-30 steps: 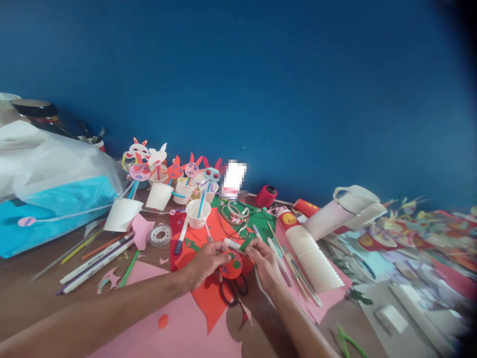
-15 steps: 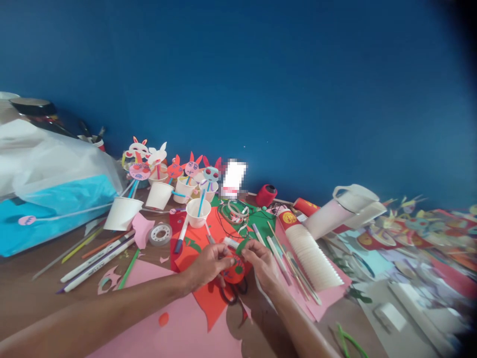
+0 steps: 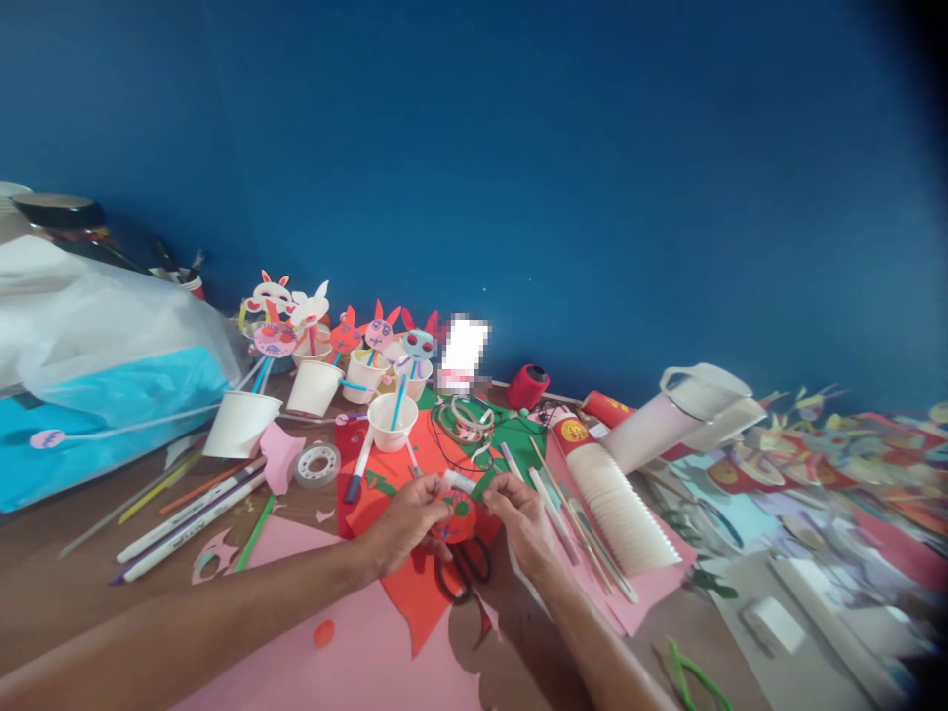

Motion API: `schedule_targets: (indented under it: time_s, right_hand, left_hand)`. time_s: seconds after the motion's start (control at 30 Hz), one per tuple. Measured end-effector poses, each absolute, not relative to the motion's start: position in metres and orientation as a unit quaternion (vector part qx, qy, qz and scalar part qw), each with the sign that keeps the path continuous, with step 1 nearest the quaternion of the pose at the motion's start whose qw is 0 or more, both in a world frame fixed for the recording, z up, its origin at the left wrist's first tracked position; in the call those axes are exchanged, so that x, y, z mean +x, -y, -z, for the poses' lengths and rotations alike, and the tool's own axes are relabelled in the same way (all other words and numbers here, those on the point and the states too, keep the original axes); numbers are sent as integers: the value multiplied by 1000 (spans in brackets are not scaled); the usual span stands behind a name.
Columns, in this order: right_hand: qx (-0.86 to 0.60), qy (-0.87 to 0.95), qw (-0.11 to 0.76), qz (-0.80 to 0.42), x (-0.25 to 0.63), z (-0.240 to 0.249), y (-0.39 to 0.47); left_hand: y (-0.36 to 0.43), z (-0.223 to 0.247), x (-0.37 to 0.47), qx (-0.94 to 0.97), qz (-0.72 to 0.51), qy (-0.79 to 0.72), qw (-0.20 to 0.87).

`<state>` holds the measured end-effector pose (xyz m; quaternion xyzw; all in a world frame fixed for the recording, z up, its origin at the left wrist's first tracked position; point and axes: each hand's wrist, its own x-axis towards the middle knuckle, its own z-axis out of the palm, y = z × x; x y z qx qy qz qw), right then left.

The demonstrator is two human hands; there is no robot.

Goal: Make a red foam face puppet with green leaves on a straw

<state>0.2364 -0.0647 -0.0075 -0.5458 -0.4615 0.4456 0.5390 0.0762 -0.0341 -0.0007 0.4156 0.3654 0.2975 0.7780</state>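
My left hand (image 3: 409,521) pinches a round orange-red paper face (image 3: 460,529) with green spots and blue drawn marks. Between the fingertips of my right hand (image 3: 518,512) is a small green paper piece (image 3: 484,484), a little apart from the face. A white tube-like thing (image 3: 459,481) shows just beyond both hands; which kind it is I cannot tell. Below the paper face lie scissors (image 3: 474,571) with dark handles, their blades hidden. Under my left hand spreads a cut orange-red paper sheet (image 3: 415,607).
White paper cups (image 3: 243,425) with paper animal faces on sticks stand at the back left. Markers (image 3: 194,513) and a tape roll (image 3: 317,464) lie to the left. Stacked cups (image 3: 618,504) and a white jug (image 3: 659,430) lie on the right, near green-handled scissors (image 3: 692,681).
My left hand has shifted left and slightly up with the paper face, away from my right hand. More of the scissors' handles shows. The right hand still holds the green piece.
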Motion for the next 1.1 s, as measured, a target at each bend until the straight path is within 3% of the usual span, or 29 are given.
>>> schedule_targets:
  time_s: [0.4,0.87,1.1]
  right_hand:
    - [-540,451,545,-456,232,12,66]
    - [-547,481,533,-429,229,11,66]
    - [-554,474,531,-432,228,11,65]
  left_hand:
    - [36,2,77,377,-292,-341,810]
    - [38,3,77,417,-275,-380,778]
    - [39,10,78,443,-324,-361,754]
